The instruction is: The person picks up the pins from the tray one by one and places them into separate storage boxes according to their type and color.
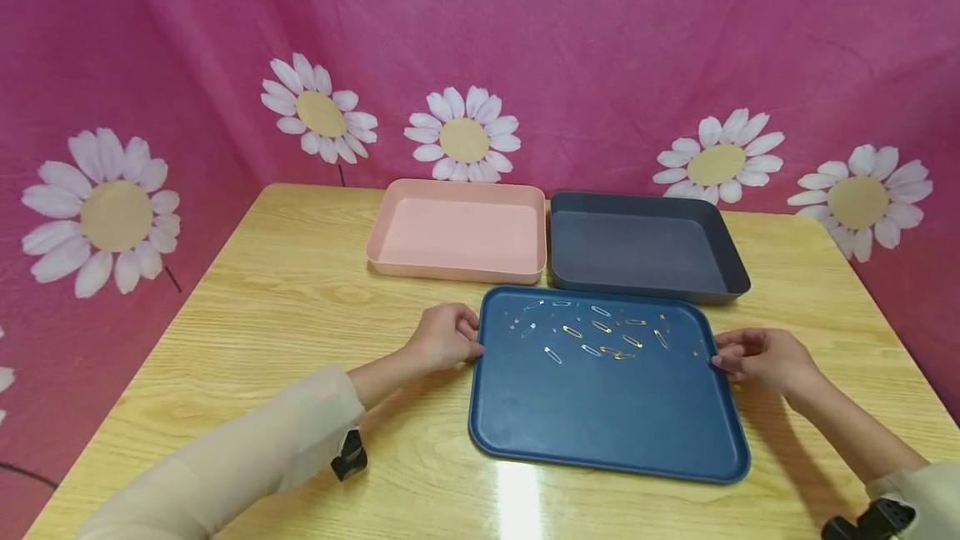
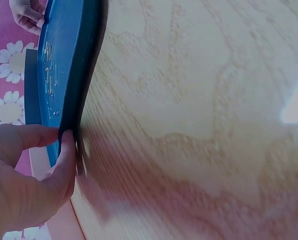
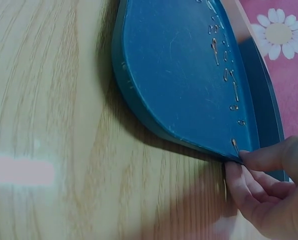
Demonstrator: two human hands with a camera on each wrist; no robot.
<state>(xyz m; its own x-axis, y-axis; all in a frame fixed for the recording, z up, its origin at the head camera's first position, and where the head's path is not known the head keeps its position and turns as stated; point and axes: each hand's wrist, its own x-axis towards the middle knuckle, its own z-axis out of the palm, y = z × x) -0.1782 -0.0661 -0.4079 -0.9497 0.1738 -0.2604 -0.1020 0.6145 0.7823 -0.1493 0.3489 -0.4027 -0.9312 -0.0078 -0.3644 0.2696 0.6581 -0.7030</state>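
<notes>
A flat blue tray [image 1: 592,415] lies in front of the person, with several gold and silver safety pins [image 1: 602,327] scattered over its far half. The left hand [image 1: 446,336] pinches the tray's left rim, thumb on one side and fingers on the other, as the left wrist view shows. On the opposite side the right hand [image 1: 768,361] pinches the right rim between thumb and fingers. In the right wrist view a pin [image 3: 234,145] lies close to the right thumb. Some very small bits among the pins are too tiny to make out.
Behind the blue tray stand a pink rectangular tray [image 1: 457,227] at left and a dark grey one [image 1: 641,244] at right, side by side. All rest on a light wooden table [image 1: 300,307]. A pink curtain [image 1: 585,48] with daisies hangs behind the table.
</notes>
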